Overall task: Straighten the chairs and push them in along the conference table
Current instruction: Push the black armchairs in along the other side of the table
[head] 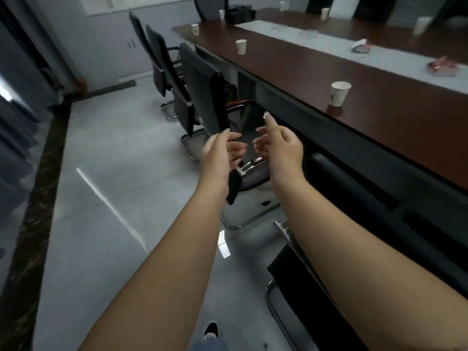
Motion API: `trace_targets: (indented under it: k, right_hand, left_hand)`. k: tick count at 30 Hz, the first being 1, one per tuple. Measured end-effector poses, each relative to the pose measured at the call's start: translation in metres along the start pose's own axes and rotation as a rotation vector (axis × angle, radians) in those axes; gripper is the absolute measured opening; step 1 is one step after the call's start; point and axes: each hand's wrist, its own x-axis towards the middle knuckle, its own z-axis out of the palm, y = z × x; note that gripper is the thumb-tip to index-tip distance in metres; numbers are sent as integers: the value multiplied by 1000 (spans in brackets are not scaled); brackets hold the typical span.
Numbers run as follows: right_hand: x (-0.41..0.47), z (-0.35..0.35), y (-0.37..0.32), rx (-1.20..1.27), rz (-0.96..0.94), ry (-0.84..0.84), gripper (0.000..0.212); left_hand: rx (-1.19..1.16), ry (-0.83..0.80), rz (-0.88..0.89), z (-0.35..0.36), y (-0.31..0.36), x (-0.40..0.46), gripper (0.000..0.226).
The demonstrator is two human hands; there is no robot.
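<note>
A long dark-brown conference table (379, 117) runs from the far middle to the right edge. Black high-back chairs stand along its near side. The chair in front of me (202, 92) has its back turned at an angle to the table. Two more chairs (162, 62) stand beyond it, and another chair (336, 186) is tucked under the table at my right. Both my arms reach forward. My left hand (222, 150) is at the lower edge of the near chair's back, fingers curled but holding nothing. My right hand (278, 145) is open beside it, fingers spread.
Paper cups (339, 93) stand along the table's edge, with a grey runner (304, 34) and small wrapped items down its middle. A black bag (239, 13) sits at the far end. Grey floor tiles (106, 173) lie to my left, with curtains along the left wall.
</note>
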Motion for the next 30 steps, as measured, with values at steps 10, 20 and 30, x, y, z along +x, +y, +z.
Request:
trace_targets:
  k: [10, 20, 30]
  right_hand:
    - [-13, -64, -52, -149, -171, 414, 24]
    - [-108, -140, -70, -537, 18, 767, 40]
    - [-192, -181, -64, -1024, 263, 766, 68]
  left_hand:
    - [69, -780, -29, 92, -5, 25, 26]
    - [335, -1376, 69, 118, 17, -21, 27]
    - [969, -1503, 603, 117, 3, -64, 34]
